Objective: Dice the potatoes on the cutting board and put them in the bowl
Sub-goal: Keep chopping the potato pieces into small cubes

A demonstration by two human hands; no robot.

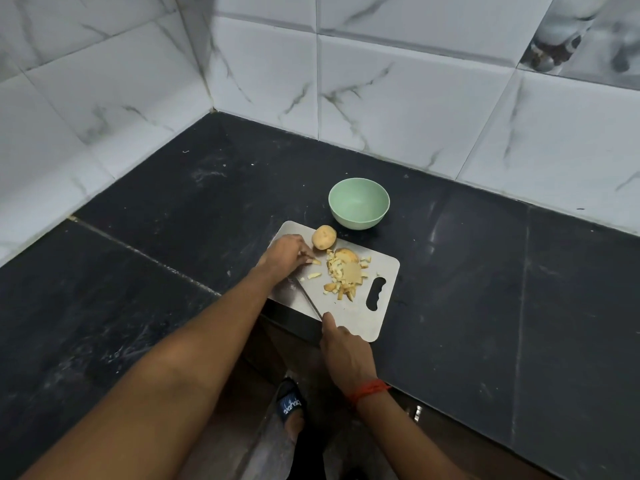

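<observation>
On the black counter point(485, 271) lies the cutting board point(349, 318), with a whole potato point(324, 237) at its far edge and a heap of diced pieces point(341, 280) mid-board. The left hand point(285, 252) pinches a small piece point(316, 261) against the board. The right hand point(346, 351) grips the knife point(308, 297), its blade pointing toward the left hand. The green bowl point(356, 220) stands just beyond the board

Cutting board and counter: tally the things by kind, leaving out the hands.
Green bowl: 1
Cutting board: 1
Knife: 1
Whole potato: 1
Heap of cut potato: 1
Total: 5
</observation>
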